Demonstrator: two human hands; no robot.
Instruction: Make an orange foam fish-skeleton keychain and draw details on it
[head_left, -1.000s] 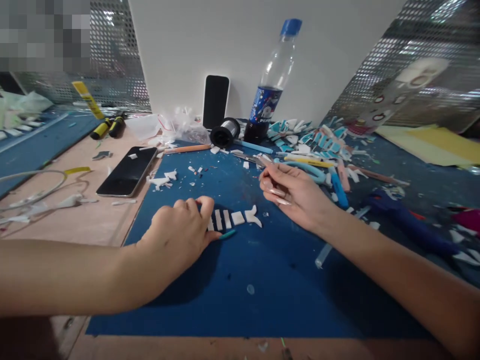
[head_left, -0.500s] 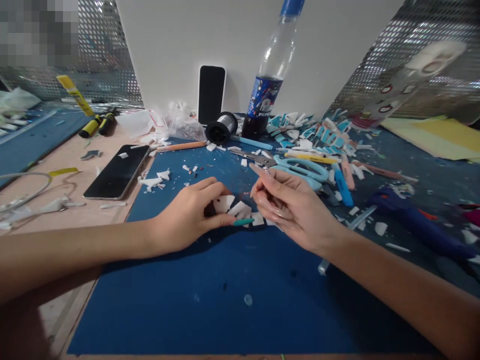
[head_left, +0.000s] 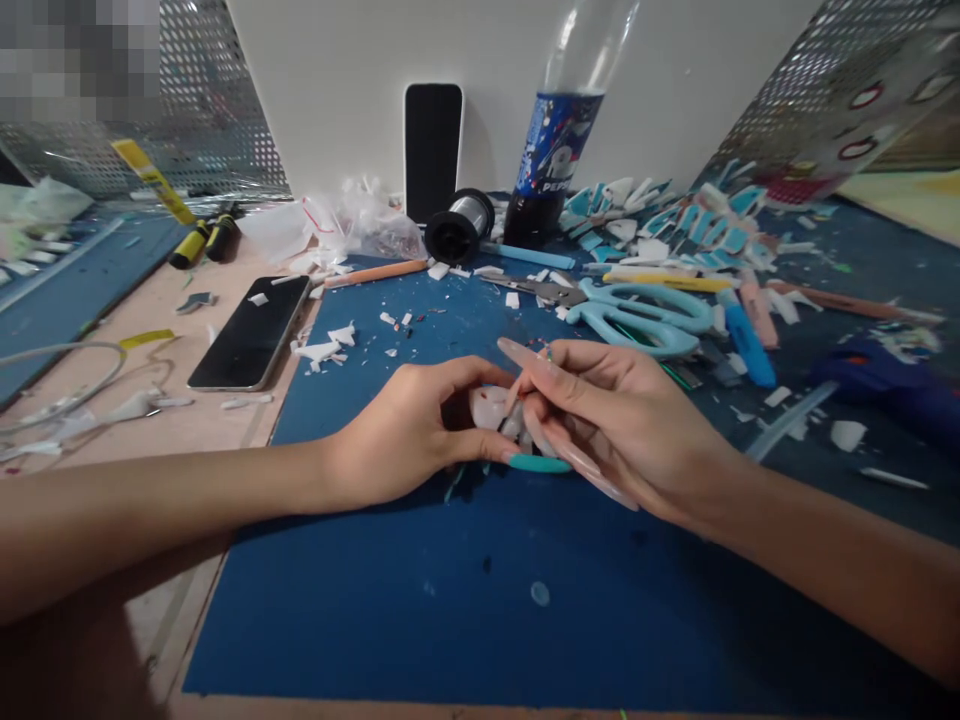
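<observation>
My left hand (head_left: 409, 425) rests on the blue mat with thumb and fingers closed round a small white segmented piece (head_left: 489, 408). From its thumb tip sticks a long teal shape (head_left: 538, 463), which looks like a fingernail. My right hand (head_left: 600, 420) meets it from the right, its thumb and index finger pinched together just over the white piece. Long pale nails show on that hand. Between its fingertips a tiny coloured bit shows, too small to name. The fingers hide part of the white piece.
Light blue scissors (head_left: 645, 315) lie just beyond my right hand. Behind are a wire spool (head_left: 459, 228), a cola bottle (head_left: 551, 170) and a standing phone (head_left: 433, 150). Another phone (head_left: 251, 333) lies left. White scraps (head_left: 322, 348) litter the blue mat (head_left: 375, 620). A glue gun (head_left: 877, 385) lies right.
My right hand has come down and in against the white piece, and its fingers now overlap it. The left hand keeps its hold. The view has shifted slightly.
</observation>
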